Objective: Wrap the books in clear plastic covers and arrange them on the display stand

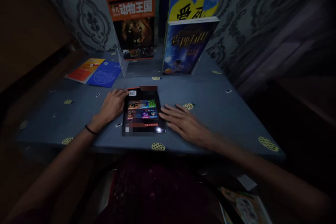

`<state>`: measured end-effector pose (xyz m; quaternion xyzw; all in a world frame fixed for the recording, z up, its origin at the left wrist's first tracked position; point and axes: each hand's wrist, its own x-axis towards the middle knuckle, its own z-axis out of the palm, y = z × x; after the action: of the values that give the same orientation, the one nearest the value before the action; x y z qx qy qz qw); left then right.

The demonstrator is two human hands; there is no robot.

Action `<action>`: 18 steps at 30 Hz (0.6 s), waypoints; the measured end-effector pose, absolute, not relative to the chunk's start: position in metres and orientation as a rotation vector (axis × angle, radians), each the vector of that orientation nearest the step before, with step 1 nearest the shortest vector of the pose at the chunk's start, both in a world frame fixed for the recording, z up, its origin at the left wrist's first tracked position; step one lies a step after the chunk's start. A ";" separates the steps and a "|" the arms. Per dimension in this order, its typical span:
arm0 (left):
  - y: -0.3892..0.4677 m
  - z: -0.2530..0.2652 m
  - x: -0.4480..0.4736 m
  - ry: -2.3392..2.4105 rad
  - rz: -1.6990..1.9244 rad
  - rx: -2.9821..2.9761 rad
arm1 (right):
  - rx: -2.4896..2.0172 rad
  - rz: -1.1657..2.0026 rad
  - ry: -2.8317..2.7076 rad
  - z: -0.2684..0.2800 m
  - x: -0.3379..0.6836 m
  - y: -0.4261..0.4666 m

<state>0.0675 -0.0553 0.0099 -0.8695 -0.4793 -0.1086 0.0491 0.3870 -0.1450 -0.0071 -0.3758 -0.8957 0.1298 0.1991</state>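
A black book point(143, 110) lies flat on the table in front of me, with a barcode near its top left and rows of small colour pictures. Parts of its cover are blurred into blocks. My left hand point(113, 104) rests along the book's left side, its fingertips at the upper left edge. On the opposite side, my right hand point(185, 122) lies flat with fingers stretched out, the tips touching the book's right edge. Neither hand grips the book. A dark band circles my left wrist.
Behind the black book, an animal book with a lion point(135, 28) and a dark blue book point(187, 47) stand upright in clear holders. More books stand behind them. An orange booklet point(85, 70) and a blue booklet point(105, 74) lie at the left. The patterned tablecloth point(210, 122) covers the table.
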 end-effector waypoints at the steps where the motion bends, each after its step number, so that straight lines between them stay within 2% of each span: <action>1: -0.055 0.008 0.067 -1.457 -0.349 -2.650 | -1.035 0.345 -2.510 -0.008 0.390 -0.158; 8: -0.044 0.000 0.056 -1.442 -0.581 -2.790 | -0.980 0.178 -2.497 -0.005 0.392 -0.180; 18: -0.029 0.001 0.034 -1.543 -0.894 -2.996 | -0.889 0.410 -2.731 0.013 0.271 -0.054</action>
<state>0.0338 -0.0294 0.0008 -0.8466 -0.4360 -0.2526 -0.1714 0.2710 -0.0541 0.0132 -0.3042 -0.9346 0.1402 0.1198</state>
